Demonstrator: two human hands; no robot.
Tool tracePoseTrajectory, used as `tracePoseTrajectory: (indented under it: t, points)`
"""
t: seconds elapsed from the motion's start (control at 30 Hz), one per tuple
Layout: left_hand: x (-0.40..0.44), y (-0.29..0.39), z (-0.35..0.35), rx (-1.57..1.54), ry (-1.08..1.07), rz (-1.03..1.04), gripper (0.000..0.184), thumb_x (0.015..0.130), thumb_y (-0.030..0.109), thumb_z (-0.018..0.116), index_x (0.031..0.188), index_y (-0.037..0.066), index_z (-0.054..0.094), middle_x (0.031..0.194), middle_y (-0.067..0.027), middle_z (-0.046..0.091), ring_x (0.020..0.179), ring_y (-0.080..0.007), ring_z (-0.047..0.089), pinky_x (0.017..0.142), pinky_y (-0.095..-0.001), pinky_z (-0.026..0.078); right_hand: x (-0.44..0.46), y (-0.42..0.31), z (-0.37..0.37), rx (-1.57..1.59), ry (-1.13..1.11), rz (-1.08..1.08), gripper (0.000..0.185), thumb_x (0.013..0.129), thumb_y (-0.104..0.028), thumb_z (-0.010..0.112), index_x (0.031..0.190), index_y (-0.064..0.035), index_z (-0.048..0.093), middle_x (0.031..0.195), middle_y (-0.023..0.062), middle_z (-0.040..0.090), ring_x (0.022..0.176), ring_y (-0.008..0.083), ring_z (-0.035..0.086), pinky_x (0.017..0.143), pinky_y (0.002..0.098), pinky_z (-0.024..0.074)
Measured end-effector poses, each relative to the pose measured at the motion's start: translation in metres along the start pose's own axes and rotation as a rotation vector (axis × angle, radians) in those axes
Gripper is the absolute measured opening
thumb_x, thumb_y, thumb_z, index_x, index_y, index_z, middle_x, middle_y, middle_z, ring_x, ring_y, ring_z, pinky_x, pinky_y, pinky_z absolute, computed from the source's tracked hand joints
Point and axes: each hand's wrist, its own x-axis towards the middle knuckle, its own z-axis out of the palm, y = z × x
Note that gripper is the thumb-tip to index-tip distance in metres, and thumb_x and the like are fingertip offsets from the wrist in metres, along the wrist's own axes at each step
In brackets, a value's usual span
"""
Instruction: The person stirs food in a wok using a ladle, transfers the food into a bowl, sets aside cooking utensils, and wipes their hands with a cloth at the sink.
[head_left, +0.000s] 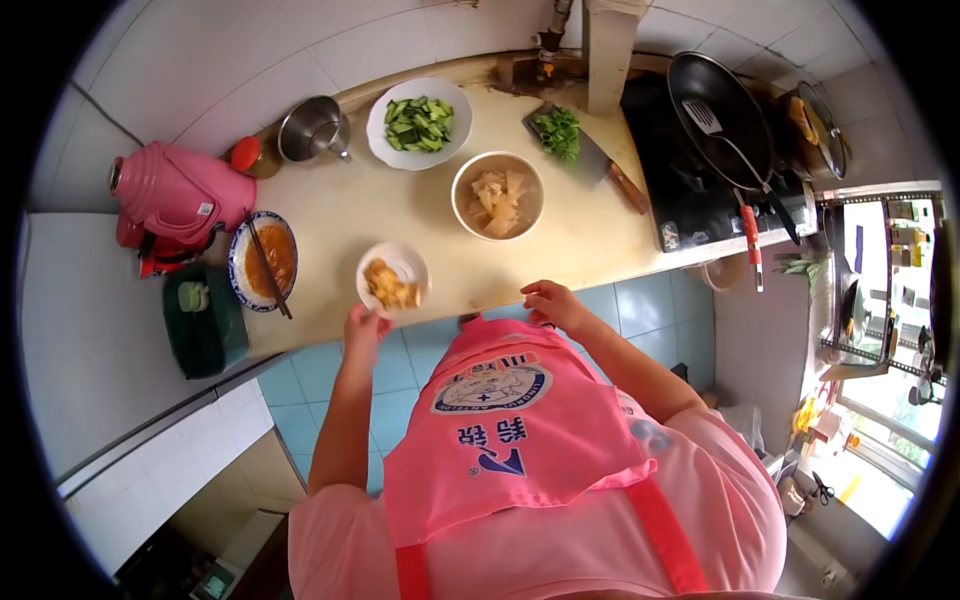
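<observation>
My left hand (pixel 367 325) pinches the near rim of a small white bowl (pixel 408 262) at the counter's front edge. Chopped yellowish food (pixel 391 286) lies in the bowl; whether its base touches the counter I cannot tell. Off to the right, my right hand (pixel 552 304) hangs at the counter edge, fingers loosely bent and apart, holding nothing. Beyond it stands a round white bowl (pixel 460 215) of pale, flat pieces of food (pixel 497 200). Behind that is a white plate (pixel 378 145) of cut cucumber (pixel 419 124).
Chopped green herbs (pixel 558 134) lie on a cleaver (pixel 592 158) near the stove (pixel 680 215), which bears a black wok (pixel 708 85). At left are a blue-rimmed bowl (pixel 236 262) with chopsticks (pixel 268 268), a pink thermos (pixel 190 190), a metal cup (pixel 312 130) and a green bin (pixel 205 340).
</observation>
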Motion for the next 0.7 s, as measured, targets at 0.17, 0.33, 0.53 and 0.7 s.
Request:
tracePoseTrajectory:
  t: [0.17, 0.33, 0.53, 0.7]
  points:
    - [-0.064, -0.016, 0.074, 0.260, -0.300, -0.127, 0.029, 0.092, 0.015, 0.055, 0.119, 0.007, 0.047, 0.094, -0.0087, 0.062, 0.075, -0.0162, 0.063, 0.065, -0.0275, 0.054, -0.002, 0.002, -0.012, -0.024, -0.044, -0.076, 0.031, 0.092, -0.021, 0.058, 0.117, -0.0025, 0.057, 0.093, 0.0051, 0.063, 0.070, 0.0114, 0.061, 0.062, 0.0253, 0.0526]
    - [-0.078, -0.022, 0.181, 0.376, -0.510, -0.055, 0.027, 0.091, 0.006, 0.054, 0.117, -0.001, 0.049, 0.097, -0.0125, 0.063, 0.075, -0.0141, 0.064, 0.060, -0.0231, 0.055, -0.019, 0.016, -0.058, 0.003, 0.061, -0.079, 0.028, 0.093, -0.020, 0.056, 0.111, 0.0012, 0.058, 0.089, 0.0095, 0.064, 0.071, 0.0148, 0.064, 0.061, 0.0275, 0.0553]
    - [-0.074, -0.019, 0.278, 0.497, -0.596, 0.012, 0.031, 0.093, 0.010, 0.053, 0.122, 0.001, 0.045, 0.094, -0.0116, 0.063, 0.071, -0.0157, 0.065, 0.059, -0.0268, 0.055, -0.029, 0.021, -0.131, 0.124, 0.272, -0.125, 0.022, 0.094, -0.015, 0.053, 0.105, 0.0044, 0.057, 0.085, 0.0127, 0.064, 0.071, 0.0226, 0.067, 0.066, 0.0354, 0.0596]
    - [-0.085, -0.014, 0.279, 0.403, -0.660, -0.090, 0.035, 0.097, 0.019, 0.048, 0.128, 0.005, 0.039, 0.111, -0.0150, 0.060, 0.098, -0.0221, 0.061, 0.079, -0.0361, 0.053, -0.014, 0.016, -0.167, 0.244, 0.388, -0.134, 0.025, 0.094, -0.017, 0.054, 0.108, 0.0029, 0.056, 0.087, 0.0119, 0.065, 0.072, 0.0223, 0.068, 0.065, 0.0332, 0.0588]
